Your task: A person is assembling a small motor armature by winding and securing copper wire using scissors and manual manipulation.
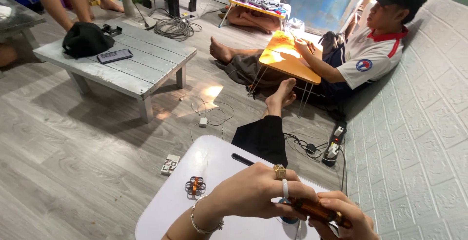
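Both hands meet over the white lap table [170, 211]: the left hand [253, 193] and right hand [343, 218] each close around an amber-handled screwdriver [317, 211]. A small orange drone frame [195, 186] lies apart to the left. Beyond, a seated person bends over an orange folding table [287, 57], cables strewn between.

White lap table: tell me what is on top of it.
On the white lap table lie a small orange fidget toy and a black pen-like stick. Both hands cover the near part.
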